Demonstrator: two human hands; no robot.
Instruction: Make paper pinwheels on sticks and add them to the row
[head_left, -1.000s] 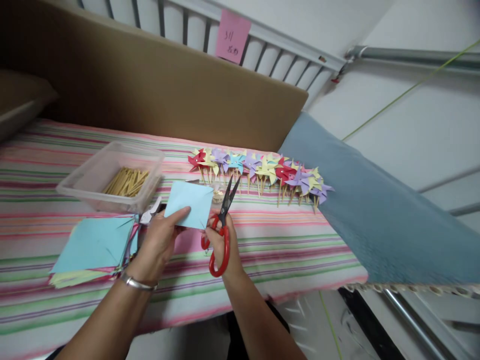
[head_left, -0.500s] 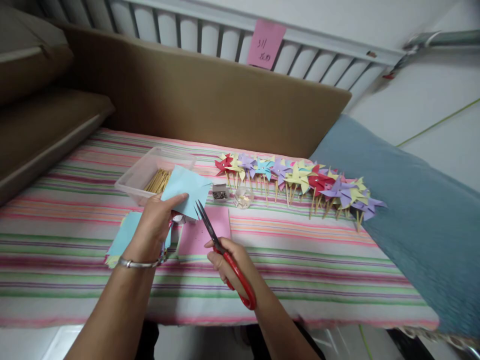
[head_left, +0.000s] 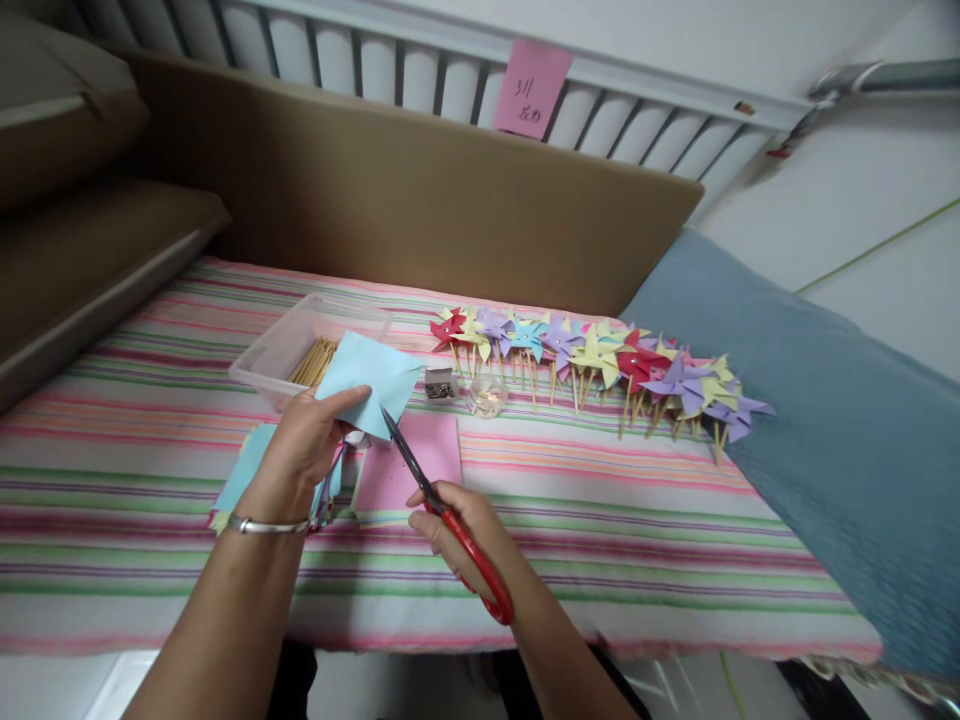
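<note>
A light-blue paper square (head_left: 367,372) is pinched by its left side in my left hand (head_left: 307,435), thumb on top. My right hand (head_left: 454,525) grips red-handled scissors (head_left: 476,560) with dark blades, which look closed or nearly so. Their tips lie over the lower right part of the paper. Beneath the paper is a pink pad (head_left: 412,470) on the striped cloth (head_left: 600,560). Partly hidden under my left forearm lies a stack of coloured paper sheets (head_left: 251,480), blue on top.
A clear plastic box (head_left: 262,370) holds wooden sticks (head_left: 315,362). A small box of dark pins (head_left: 440,384) and a round clear dish (head_left: 487,396) stand beside it. Several paper pinwheels (head_left: 637,360) line the back right. A cardboard panel (head_left: 420,200) stands behind.
The scissors' blades have come together, and their tips have moved slightly left and down over the paper. My left hand has shifted a little to the left with the paper.
</note>
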